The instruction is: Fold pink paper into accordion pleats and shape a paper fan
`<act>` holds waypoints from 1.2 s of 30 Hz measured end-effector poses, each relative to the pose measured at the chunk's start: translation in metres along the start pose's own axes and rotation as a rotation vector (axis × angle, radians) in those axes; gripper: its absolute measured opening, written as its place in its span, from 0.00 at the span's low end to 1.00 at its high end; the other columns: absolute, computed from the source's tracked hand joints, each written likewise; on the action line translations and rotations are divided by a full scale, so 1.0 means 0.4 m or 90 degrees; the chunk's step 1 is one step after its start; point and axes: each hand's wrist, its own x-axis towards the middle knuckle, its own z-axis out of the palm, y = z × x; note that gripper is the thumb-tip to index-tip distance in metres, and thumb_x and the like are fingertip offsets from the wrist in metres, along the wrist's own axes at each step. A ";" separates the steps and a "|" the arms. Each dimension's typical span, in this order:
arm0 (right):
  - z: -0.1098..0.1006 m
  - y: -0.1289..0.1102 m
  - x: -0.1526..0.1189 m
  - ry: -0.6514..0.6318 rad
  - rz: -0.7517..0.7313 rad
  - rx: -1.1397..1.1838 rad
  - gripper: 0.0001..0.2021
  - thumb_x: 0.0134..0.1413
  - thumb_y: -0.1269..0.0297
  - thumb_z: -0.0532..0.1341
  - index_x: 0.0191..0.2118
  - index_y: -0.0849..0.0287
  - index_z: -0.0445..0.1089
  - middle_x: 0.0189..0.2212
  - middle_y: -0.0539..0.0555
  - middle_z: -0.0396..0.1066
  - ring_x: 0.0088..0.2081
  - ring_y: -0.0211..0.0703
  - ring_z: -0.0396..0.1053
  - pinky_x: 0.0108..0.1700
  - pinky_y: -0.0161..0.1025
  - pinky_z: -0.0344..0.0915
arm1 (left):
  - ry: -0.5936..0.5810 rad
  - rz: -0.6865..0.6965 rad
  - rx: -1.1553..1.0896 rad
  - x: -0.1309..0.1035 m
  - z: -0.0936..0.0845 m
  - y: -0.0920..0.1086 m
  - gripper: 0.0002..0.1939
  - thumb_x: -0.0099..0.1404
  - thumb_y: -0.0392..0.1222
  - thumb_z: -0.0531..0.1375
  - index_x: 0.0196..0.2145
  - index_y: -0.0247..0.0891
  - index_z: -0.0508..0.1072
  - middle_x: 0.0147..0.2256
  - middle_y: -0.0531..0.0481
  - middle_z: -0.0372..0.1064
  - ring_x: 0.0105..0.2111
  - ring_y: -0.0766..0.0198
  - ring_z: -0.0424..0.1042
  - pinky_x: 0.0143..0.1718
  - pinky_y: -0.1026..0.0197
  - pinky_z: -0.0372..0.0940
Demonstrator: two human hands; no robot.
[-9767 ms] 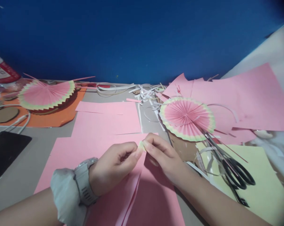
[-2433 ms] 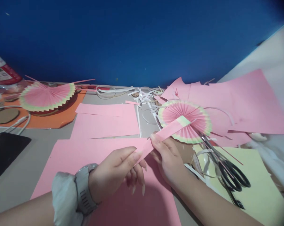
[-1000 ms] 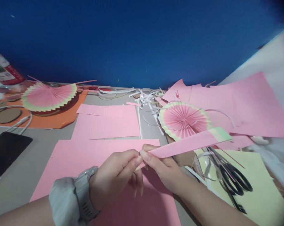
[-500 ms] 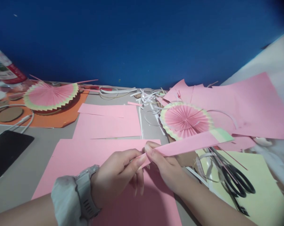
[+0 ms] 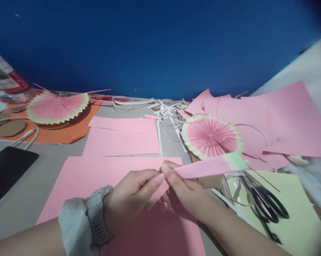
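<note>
Both hands meet over a large pink sheet. My left hand pinches the lower left part of a pink paper strip; a watch and a grey cuff are on that wrist. Beside it, my right hand holds the same strip between thumb and fingers. The strip's long end, tipped pale yellow and green, points up to the right, and a shorter part slants down between the hands. Just behind lies a pleated pink paper disc with a pale yellow rim.
Black-handled scissors rest on a pale yellow-green sheet at right. Another pleated disc sits on orange paper at left, near a bottle and a black device. White paper scraps lie at the back.
The strip's green-tipped end has shifted left and slightly down. More of the strip's lower part now shows below the fingers, slanting down to the left.
</note>
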 end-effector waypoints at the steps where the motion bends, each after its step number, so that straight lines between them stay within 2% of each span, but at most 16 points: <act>1: 0.002 0.000 -0.001 -0.007 0.004 -0.003 0.16 0.64 0.56 0.46 0.28 0.56 0.61 0.18 0.45 0.60 0.22 0.34 0.61 0.30 0.34 0.60 | -0.003 0.001 0.005 -0.001 -0.001 0.001 0.21 0.69 0.49 0.46 0.25 0.35 0.68 0.23 0.51 0.71 0.25 0.68 0.70 0.30 0.67 0.62; 5: 0.000 0.007 0.004 0.059 -0.061 0.030 0.18 0.62 0.54 0.49 0.24 0.57 0.60 0.21 0.47 0.59 0.26 0.35 0.60 0.31 0.34 0.59 | 0.009 -0.046 0.009 -0.007 -0.001 0.000 0.19 0.68 0.50 0.47 0.26 0.36 0.65 0.18 0.55 0.69 0.19 0.70 0.67 0.24 0.69 0.62; 9: -0.007 0.012 0.010 0.105 -0.006 0.136 0.19 0.61 0.52 0.49 0.24 0.58 0.58 0.20 0.45 0.54 0.22 0.33 0.52 0.26 0.32 0.52 | 0.045 -0.094 0.040 -0.012 0.000 -0.007 0.18 0.67 0.52 0.47 0.26 0.38 0.64 0.12 0.60 0.61 0.12 0.73 0.59 0.16 0.72 0.56; 11: -0.006 0.014 0.011 0.114 0.016 0.175 0.19 0.59 0.51 0.51 0.23 0.58 0.56 0.18 0.43 0.49 0.20 0.32 0.46 0.23 0.32 0.47 | 0.041 -0.097 0.034 -0.012 0.000 -0.007 0.17 0.67 0.52 0.48 0.28 0.38 0.64 0.12 0.60 0.61 0.12 0.74 0.58 0.16 0.72 0.55; 13: -0.003 0.015 0.011 0.122 0.022 0.203 0.19 0.59 0.51 0.51 0.22 0.58 0.55 0.18 0.43 0.47 0.20 0.32 0.44 0.23 0.32 0.46 | 0.036 -0.095 0.028 -0.010 -0.001 -0.005 0.16 0.66 0.51 0.49 0.28 0.38 0.64 0.12 0.60 0.61 0.12 0.74 0.58 0.16 0.72 0.55; 19: -0.007 0.025 0.014 0.149 -0.033 0.192 0.21 0.62 0.52 0.44 0.21 0.57 0.54 0.15 0.42 0.40 0.17 0.34 0.40 0.21 0.34 0.41 | 0.022 -0.095 0.020 -0.008 -0.002 0.000 0.17 0.66 0.52 0.48 0.29 0.38 0.64 0.12 0.60 0.61 0.12 0.74 0.57 0.16 0.73 0.54; 23: -0.010 0.023 0.008 0.126 -0.038 0.153 0.21 0.62 0.52 0.44 0.22 0.56 0.54 0.15 0.42 0.43 0.17 0.34 0.41 0.21 0.33 0.43 | -0.004 -0.093 0.031 -0.007 0.000 0.007 0.17 0.66 0.51 0.49 0.28 0.37 0.64 0.15 0.57 0.66 0.15 0.74 0.61 0.18 0.73 0.55; 27: 0.001 0.017 -0.004 0.064 -0.029 0.018 0.19 0.61 0.50 0.47 0.23 0.56 0.57 0.18 0.45 0.52 0.21 0.36 0.50 0.25 0.34 0.51 | -0.059 -0.103 0.017 -0.006 0.001 0.013 0.19 0.66 0.54 0.47 0.29 0.36 0.64 0.25 0.50 0.74 0.14 0.73 0.60 0.13 0.72 0.54; 29: 0.005 0.015 -0.007 0.041 -0.043 -0.013 0.19 0.61 0.50 0.46 0.24 0.56 0.57 0.19 0.46 0.53 0.22 0.37 0.52 0.26 0.35 0.53 | -0.069 -0.092 0.035 -0.009 0.000 0.012 0.20 0.66 0.55 0.47 0.28 0.36 0.63 0.24 0.50 0.73 0.13 0.74 0.59 0.13 0.72 0.54; 32: 0.005 0.014 -0.006 0.074 -0.060 -0.035 0.20 0.63 0.51 0.44 0.24 0.56 0.55 0.20 0.46 0.51 0.23 0.37 0.51 0.28 0.35 0.52 | -0.050 -0.075 0.071 -0.016 0.001 0.008 0.22 0.67 0.55 0.45 0.26 0.36 0.63 0.21 0.52 0.72 0.11 0.77 0.56 0.15 0.72 0.54; 36: -0.001 0.022 -0.004 0.107 -0.078 -0.049 0.19 0.64 0.53 0.42 0.25 0.57 0.55 0.21 0.46 0.52 0.24 0.36 0.52 0.30 0.36 0.52 | -0.039 -0.113 0.079 -0.019 0.004 0.012 0.22 0.66 0.56 0.46 0.25 0.36 0.63 0.18 0.54 0.69 0.11 0.76 0.56 0.13 0.72 0.51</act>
